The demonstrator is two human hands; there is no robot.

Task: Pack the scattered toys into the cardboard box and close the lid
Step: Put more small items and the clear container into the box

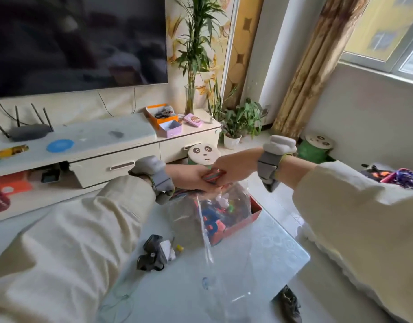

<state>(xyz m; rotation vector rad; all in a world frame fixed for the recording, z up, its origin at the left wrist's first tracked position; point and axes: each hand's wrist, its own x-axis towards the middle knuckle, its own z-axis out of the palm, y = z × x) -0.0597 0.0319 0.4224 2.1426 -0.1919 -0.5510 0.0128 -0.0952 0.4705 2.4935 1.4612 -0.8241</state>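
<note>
Fingers of both hands, left hand & right hand, grip a striped toy together above the red box w/ toys inside.

Both arms wear loose cream-coloured sleeves, the fabric creased and baggy, with a stitched cuff seam visible on the left one near the wrist. The right sleeve has a softer, fleecy-looking edge along its underside. Strapped around each wrist, just beyond the cuff, is a grey band carrying a pale, rounded, padded block: the left wrist device and the right wrist device. A thin yellow-green trim shows at the edge of each strap. The left hand and right hand are bare.
</note>
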